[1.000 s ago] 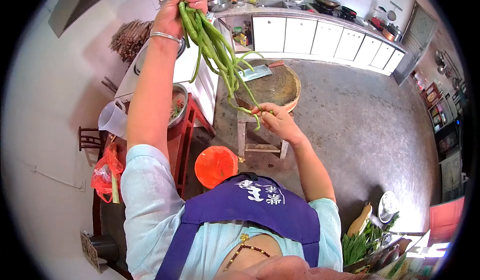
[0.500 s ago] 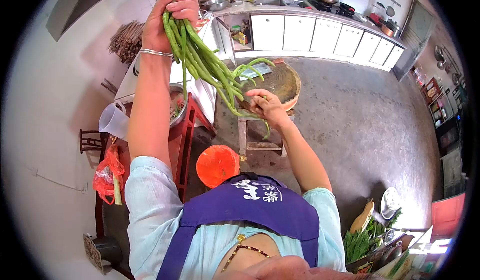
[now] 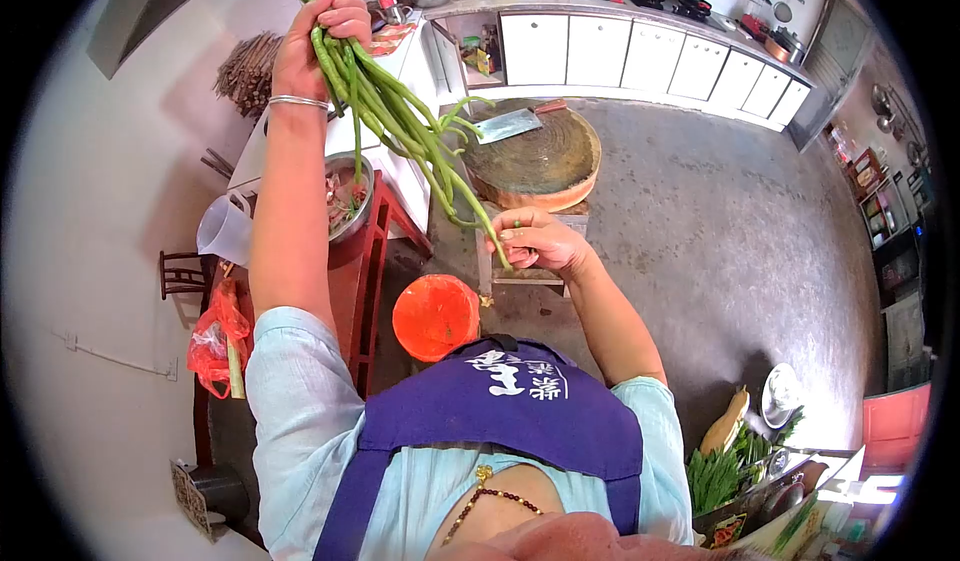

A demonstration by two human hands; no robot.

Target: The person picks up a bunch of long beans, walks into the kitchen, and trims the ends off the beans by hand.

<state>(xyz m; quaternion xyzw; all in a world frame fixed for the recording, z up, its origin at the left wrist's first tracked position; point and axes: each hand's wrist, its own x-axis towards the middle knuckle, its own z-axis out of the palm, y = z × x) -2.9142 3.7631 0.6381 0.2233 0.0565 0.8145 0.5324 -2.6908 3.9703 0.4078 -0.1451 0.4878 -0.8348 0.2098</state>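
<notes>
Raised at the upper left, my left hand [image 3: 322,43] is wrapped round a bundle of long green beans [image 3: 395,111]. The beans hang down toward the right. My right hand [image 3: 537,240] pinches the low end of the beans in front of a wooden stand [image 3: 572,223]. On that stand lies a round chopping block [image 3: 540,166], with a cleaver [image 3: 508,126] flat on its far left part. An orange-red bucket [image 3: 436,318] stands on the floor below and left of my right hand.
At left, a red table [image 3: 345,286] holds a metal bowl of food [image 3: 345,201] and a pale plastic jug [image 3: 225,233]; a red bag [image 3: 217,346] is beside it. White cabinets [image 3: 600,56] line the back. Greens [image 3: 715,481] and a squash [image 3: 725,421] lie at lower right.
My left hand has shifted left and slightly down with the beans. My right hand has moved down, away from the block, and its fingers have closed on the bean ends.
</notes>
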